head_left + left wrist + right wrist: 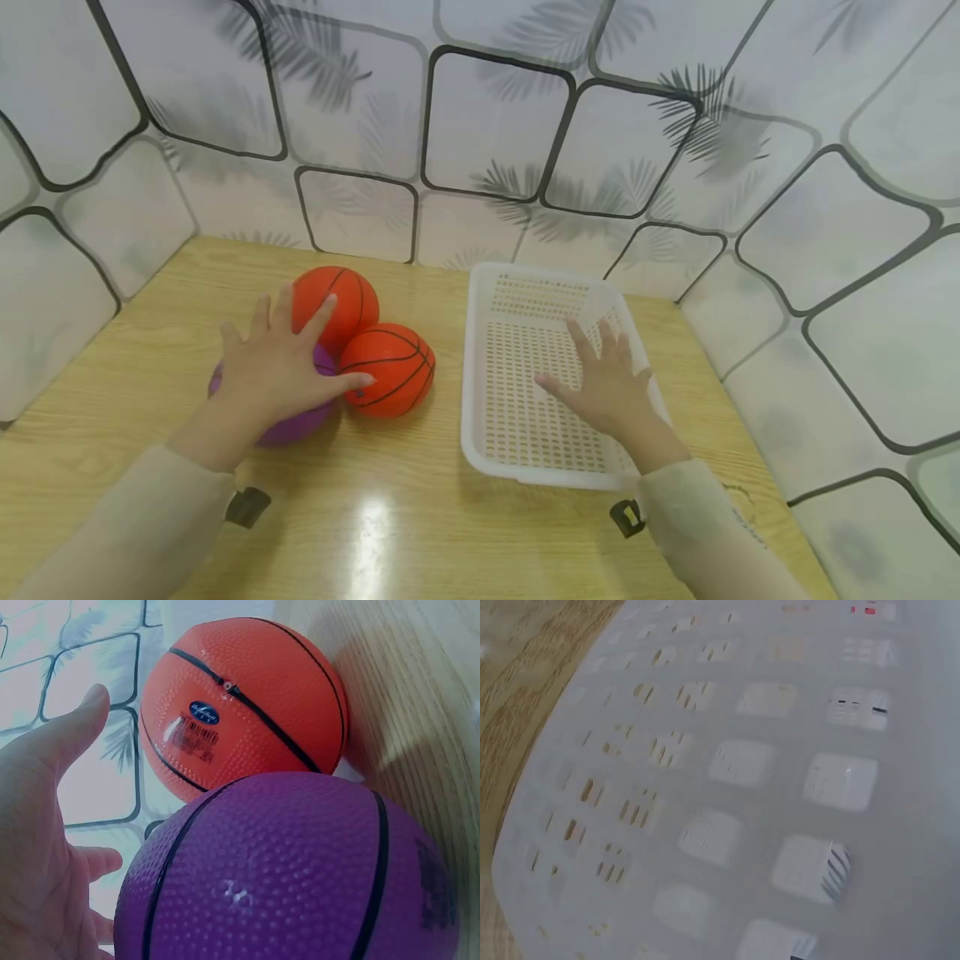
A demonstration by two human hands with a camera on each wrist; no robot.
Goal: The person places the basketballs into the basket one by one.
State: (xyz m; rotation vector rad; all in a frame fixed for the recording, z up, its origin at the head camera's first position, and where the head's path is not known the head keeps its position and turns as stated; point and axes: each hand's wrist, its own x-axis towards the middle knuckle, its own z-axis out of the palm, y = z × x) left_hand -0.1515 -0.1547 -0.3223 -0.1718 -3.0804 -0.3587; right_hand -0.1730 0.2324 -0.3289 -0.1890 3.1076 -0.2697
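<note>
- Head view: a pale wall [495, 125] printed with dark-outlined blocks and feathery leaves backs the scene.
- A wood-grain table [420, 533] runs up to it.
- A white mesh basket [471, 375] sits on the table's right half, apart from the balls.
- Two forearms in light sleeves [142, 525] reach forward from the near edge, angled inward, palms facing down.
- Three balls bunch together at left: a rear orange ball [351, 293], a front orange ball [393, 371] and, nearest the person, a purple ball [300, 427].
- The left hand [273, 367], fingers fanned wide, thumb out toward the front orange ball, lies over the purple ball, gripping nothing; the left wrist view shows the thumb clear of it, but finger contact cannot be told.
- The right hand [607, 387], fingers spread and grasping nothing, is over the basket's right side; whether it touches is unclear.
- A dark clip [247, 507] shows beside the left cuff.
</note>
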